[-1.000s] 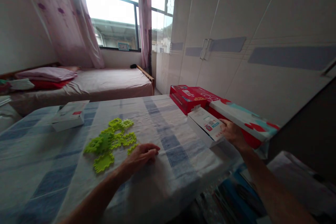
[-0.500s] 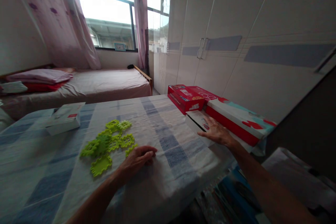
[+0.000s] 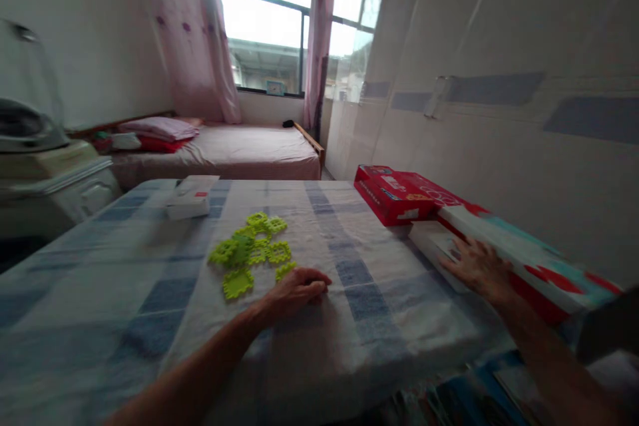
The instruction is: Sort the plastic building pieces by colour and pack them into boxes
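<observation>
My left hand (image 3: pixel 302 285) rests on the striped tablecloth with its fingers loosely curled under, and nothing shows in them. Just beyond it lies a loose group of lime-green plastic pieces with notched edges (image 3: pixel 238 284). Some have cut-out middles, and several overlap in a small heap. My right hand (image 3: pixel 478 271) lies on top of a white box (image 3: pixel 435 246), fingers spread and not wrapped around it. The hand covers part of the box's top and its near end.
A red box (image 3: pixel 394 194) and a long red-and-white box (image 3: pixel 529 259) lie along the table's right side. Another white box (image 3: pixel 192 198) is at the far left. Behind are a bed (image 3: pixel 249 150), a window and a wardrobe (image 3: pixel 499 33). Dark clutter sits below the near right edge.
The view has turned left, so everything appears farther right, and a cabinet now shows at the left. Both hands keep about the same places, left on the cloth and right on the white box.
</observation>
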A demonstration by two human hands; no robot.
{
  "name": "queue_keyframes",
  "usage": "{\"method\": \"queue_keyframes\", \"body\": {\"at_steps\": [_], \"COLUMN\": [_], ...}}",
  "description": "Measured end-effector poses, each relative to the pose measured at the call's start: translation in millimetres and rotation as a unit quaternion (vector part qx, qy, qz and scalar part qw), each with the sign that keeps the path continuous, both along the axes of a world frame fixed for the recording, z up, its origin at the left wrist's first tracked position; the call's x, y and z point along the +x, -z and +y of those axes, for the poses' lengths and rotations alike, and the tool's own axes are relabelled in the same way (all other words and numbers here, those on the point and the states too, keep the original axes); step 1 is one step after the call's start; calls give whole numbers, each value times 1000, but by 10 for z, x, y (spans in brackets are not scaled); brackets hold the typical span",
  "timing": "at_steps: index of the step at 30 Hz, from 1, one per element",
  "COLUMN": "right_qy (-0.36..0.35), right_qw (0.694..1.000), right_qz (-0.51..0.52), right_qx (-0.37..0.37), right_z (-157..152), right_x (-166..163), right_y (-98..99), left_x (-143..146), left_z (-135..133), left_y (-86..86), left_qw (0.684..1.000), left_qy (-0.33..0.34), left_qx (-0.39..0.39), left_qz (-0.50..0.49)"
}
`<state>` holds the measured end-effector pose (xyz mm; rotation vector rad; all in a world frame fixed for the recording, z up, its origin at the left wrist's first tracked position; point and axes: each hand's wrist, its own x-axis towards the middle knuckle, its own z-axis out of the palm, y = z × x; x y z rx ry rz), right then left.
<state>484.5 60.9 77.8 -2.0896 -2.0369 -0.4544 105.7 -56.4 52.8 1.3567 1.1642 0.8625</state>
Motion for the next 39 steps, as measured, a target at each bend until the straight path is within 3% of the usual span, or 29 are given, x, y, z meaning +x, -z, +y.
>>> {"method": "queue_keyframes", "body": {"at_steps": [2, 5, 7, 9, 10, 11, 14, 15, 17, 20, 24, 30, 35, 39], "right_qy": [-37, -162, -215, -245, -256, -267, -290, -298, -311, -324, -348, -351, -349, -353], "right_qw": [997, 978, 967, 958, 954, 950, 943, 941, 938, 934, 922, 920, 917, 905], "right_qz": [-15, 18, 63, 101, 114, 123, 137, 139, 137, 137, 159, 172, 192, 238], "right_qx": [71, 129, 124, 109, 104, 101, 93, 87, 73, 64, 63, 35, 13, 12], "right_z": [73, 260, 352, 389, 392, 388, 367, 362, 358, 366, 390, 343, 223, 165], "right_x": [-58, -367, -708, -1080, -1253, -1406, -1707, -1753, -1783, -1754, -1725, -1750, -1816, -1870], "right_y": [78, 193, 265, 335, 372, 412, 539, 580, 653, 732, 788, 758, 610, 492], "left_x": [25, -31, -221, -569, -792, -1036, -1765, -1967, -2273, -2507, -2612, -2622, -2434, -1937], "left_z": [-47, -13, 86, 220, 291, 358, 530, 581, 684, 864, 1063, 1055, 904, 779], "left_y": [-74, -245, -364, -463, -502, -534, -581, -580, -555, -475, -355, -289, -453, -666], "left_qw": [998, 991, 997, 987, 955, 902, 821, 776, 728, 715, 710, 695, 686, 704], "left_qy": [11, 41, 23, -84, -182, -290, -428, -477, -516, -510, -506, -518, -512, -443], "left_qx": [-23, -16, 38, 112, 155, 190, 195, 169, 102, 14, -45, -10, 34, 142], "left_qz": [-59, -123, -64, 80, 174, 259, 323, 377, 439, 478, 488, 499, 516, 536]}}
